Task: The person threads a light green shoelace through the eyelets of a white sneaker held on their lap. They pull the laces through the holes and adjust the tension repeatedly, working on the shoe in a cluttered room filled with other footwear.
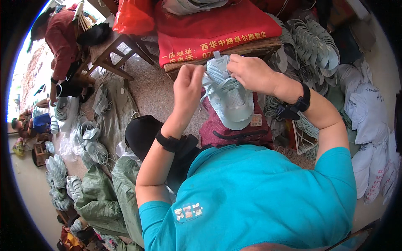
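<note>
A pale blue and white shoe upper point(238, 112) rests in front of me over a dark red cloth on my lap, its rounded toe toward me. The mesh tongue point(217, 69) points away, with a loop tab at its tip. At the upper's left side, my left hand point(187, 85) is closed in a pinch on a pale shoelace point(206, 80). My right hand point(253, 74) has its fingers pressed together by the right edge of the tongue; what they pinch is hidden. Laces cross the upper's throat between both hands.
A wooden bench point(268, 45) draped with a red printed cloth point(222, 31) stands ahead. Bundled pale uppers point(314, 46) and white sacks point(368, 113) pile up at right. Green sacks point(98, 196) lie at left. A person in a dark red top point(63, 35) bends near a wooden stool point(111, 52).
</note>
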Motion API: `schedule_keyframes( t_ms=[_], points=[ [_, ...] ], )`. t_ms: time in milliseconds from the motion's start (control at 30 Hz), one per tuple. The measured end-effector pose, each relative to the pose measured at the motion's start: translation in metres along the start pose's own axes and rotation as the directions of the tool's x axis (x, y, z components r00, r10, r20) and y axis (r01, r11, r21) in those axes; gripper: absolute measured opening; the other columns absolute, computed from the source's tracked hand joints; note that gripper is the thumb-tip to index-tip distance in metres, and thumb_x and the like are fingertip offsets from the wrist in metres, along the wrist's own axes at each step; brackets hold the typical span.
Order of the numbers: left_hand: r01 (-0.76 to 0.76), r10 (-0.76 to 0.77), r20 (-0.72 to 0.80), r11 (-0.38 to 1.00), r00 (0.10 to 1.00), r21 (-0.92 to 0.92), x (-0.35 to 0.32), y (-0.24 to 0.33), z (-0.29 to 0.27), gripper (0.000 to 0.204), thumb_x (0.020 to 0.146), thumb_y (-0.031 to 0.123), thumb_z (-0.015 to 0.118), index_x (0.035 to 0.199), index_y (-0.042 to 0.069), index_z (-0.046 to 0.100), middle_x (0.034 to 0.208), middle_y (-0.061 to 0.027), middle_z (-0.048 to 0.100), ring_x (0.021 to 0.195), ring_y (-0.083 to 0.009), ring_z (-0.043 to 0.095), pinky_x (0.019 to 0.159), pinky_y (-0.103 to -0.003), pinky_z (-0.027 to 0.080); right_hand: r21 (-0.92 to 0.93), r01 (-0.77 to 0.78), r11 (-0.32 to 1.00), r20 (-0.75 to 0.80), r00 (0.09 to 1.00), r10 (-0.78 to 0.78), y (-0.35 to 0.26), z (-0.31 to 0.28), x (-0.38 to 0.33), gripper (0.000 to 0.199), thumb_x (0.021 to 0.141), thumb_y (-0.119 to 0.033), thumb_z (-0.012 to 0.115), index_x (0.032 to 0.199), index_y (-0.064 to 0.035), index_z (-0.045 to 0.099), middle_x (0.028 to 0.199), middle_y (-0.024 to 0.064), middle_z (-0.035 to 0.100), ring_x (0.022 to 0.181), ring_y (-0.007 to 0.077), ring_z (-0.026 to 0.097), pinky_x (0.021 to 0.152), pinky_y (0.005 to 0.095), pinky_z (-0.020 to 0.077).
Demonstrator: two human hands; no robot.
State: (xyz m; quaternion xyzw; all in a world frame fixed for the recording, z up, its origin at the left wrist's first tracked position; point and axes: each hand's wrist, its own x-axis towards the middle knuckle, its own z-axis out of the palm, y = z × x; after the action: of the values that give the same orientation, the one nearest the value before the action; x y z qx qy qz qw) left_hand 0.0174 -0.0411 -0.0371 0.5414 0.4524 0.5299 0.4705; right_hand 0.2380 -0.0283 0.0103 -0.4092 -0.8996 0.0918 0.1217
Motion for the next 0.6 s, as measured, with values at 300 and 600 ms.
schedule_keyframes(
  t_ms=[300, 600],
  points=[
    [-0.202, 0.109, 0.194, 0.798, 0.975, 0.568, -0.009, 0.002, 0.018, 0.018, 0.08, 0.012, 0.071, 0.096, 0.005, 0.067, 0.085, -0.01, 0.057, 0.072, -0.0227, 0.06, 0.065, -0.032, 0.049, 0.326, -0.339, 0.882, 0.005, 0.934, 0.357, -0.012, 0.019, 0.008, 0.016, 0.085, -0.011, 0.064, 0.097, -0.0035, 0.058, 0.085, 0.0143, 0.064, 0.083, 0.0314, 0.064, 0.072, 0.0396, 0.05],
    [-0.301, 0.235, 0.194, 0.822, 0.953, 0.484, 0.003, 0.004, 0.004, 0.013, 0.082, 0.013, 0.067, 0.089, 0.003, 0.062, 0.08, -0.0092, 0.055, 0.07, -0.024, 0.059, 0.063, -0.036, 0.049, 0.144, 0.036, 0.989, -0.112, 0.994, -0.02, -0.018, 0.001, 0.013, 0.011, 0.085, -0.009, 0.064, 0.094, -0.004, 0.06, 0.087, 0.0114, 0.06, 0.082, 0.031, 0.063, 0.071, 0.0409, 0.0508]
  ],
)
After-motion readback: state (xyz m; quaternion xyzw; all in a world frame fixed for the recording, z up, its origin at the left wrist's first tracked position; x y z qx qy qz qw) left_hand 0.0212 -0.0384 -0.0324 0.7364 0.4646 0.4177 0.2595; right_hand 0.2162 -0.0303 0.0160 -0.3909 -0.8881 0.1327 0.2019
